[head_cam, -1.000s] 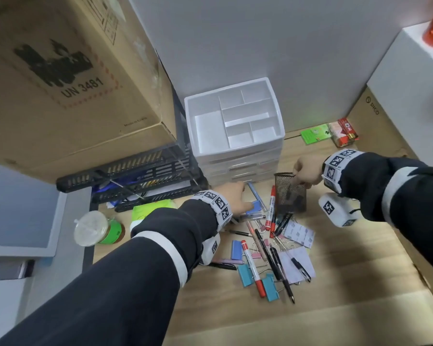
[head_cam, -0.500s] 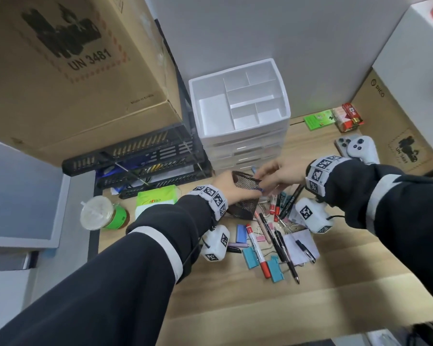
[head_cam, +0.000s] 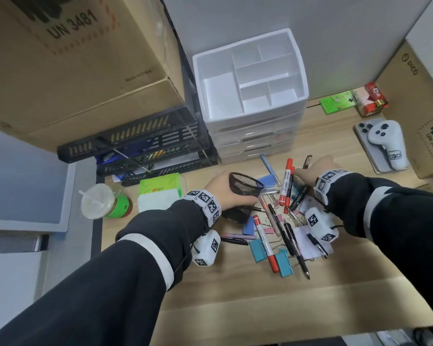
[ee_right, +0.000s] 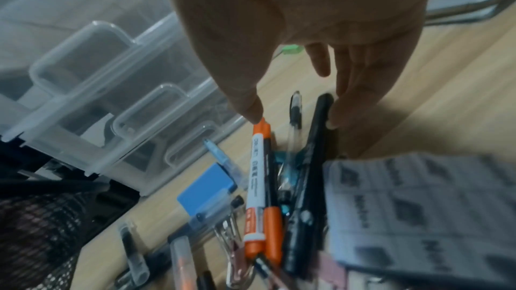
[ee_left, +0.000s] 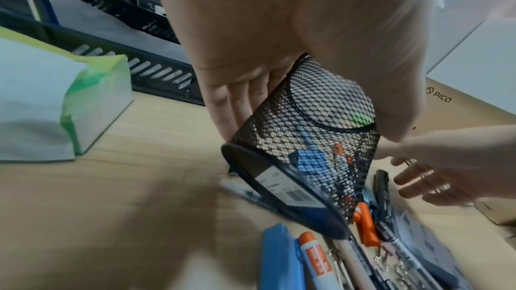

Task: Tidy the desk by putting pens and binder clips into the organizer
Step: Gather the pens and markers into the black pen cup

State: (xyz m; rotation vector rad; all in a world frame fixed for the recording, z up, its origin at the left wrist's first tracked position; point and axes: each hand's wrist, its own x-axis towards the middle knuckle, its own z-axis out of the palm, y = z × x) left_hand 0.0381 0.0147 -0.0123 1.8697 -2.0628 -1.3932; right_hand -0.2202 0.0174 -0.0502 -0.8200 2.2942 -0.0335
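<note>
My left hand grips a black mesh pen cup by its side and holds it tilted just above the desk; the left wrist view shows its labelled base. The white compartment organizer tops a drawer unit behind it. My right hand reaches down onto the pen pile with straight fingers. Its thumb touches the tip of two red markers, and its fingers touch a black pen. Teal binder clips and more pens lie nearer me.
A black letter tray under a big cardboard box stands left of the organizer. A tissue pack and a lidded drink cup sit at the left. A phone with a white controller lies at the right.
The mesh cup has passed from my right hand to my left and moved left. My right hand has dropped onto the pens in front of the drawers.
</note>
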